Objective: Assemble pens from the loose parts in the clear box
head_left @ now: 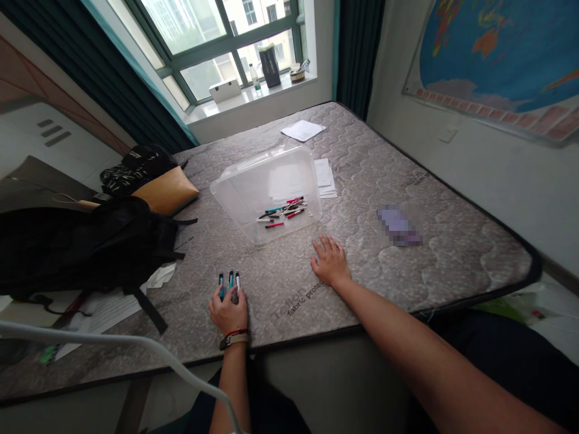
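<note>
Near the front edge of the mattress, my left hand [228,312] has its fingers curled over several pens [231,279]. Their dark, teal and white upper ends stick out side by side beyond the fingertips; the lower parts are hidden under the hand. My right hand [332,263] rests palm down on the mattress [280,277], fingers spread, holding nothing. Just beyond both hands a clear plastic box [239,196] lies tipped with its opening towards me. Inside it is a loose pile of red, black, teal and white pens [281,211].
A black backpack [90,247] and a tan pouch [167,190] crowd the left side. White papers [324,178] lie beside the box, more paper [303,130] farther back. A blurred purple item [398,225] sits at right. A white cable [136,342] crosses the lower left foreground.
</note>
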Action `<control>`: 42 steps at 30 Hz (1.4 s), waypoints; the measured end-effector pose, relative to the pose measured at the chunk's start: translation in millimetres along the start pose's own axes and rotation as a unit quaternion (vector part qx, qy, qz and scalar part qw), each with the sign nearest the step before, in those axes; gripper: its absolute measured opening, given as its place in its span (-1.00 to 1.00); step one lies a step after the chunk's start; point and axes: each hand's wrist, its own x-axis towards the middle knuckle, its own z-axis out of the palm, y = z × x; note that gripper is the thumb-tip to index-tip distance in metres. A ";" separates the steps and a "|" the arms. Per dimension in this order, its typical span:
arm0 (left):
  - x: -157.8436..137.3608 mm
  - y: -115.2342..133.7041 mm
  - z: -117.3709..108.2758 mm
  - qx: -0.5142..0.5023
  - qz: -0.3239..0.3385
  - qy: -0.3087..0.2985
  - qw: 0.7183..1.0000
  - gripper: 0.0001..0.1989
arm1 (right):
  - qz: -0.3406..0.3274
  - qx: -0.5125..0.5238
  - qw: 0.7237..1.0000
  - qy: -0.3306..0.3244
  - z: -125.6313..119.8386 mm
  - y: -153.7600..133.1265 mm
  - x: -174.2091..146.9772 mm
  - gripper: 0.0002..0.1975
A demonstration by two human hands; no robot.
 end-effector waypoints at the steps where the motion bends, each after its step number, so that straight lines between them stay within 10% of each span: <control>1: 0.0 -0.9 0.6 -0.001 -0.004 -0.001 1.000 -0.72 | 0.000 -0.001 1.000 0.001 0.0 -0.1 0.0 -0.47; 30: 12.4 -1.9 0.2 -0.008 -0.030 0.013 0.999 -0.74 | 0.012 0.017 1.000 -0.011 -4.5 -0.8 0.2 -0.46; 36: 35.2 53.2 -3.2 -0.137 0.138 -0.104 0.975 -0.79 | 0.011 0.024 1.000 -0.015 -4.8 0.1 0.0 -0.46; 42: 103.7 149.8 42.5 -0.126 0.267 -0.260 0.919 -0.72 | 0.011 0.028 0.999 -0.015 -6.6 0.9 0.3 -0.45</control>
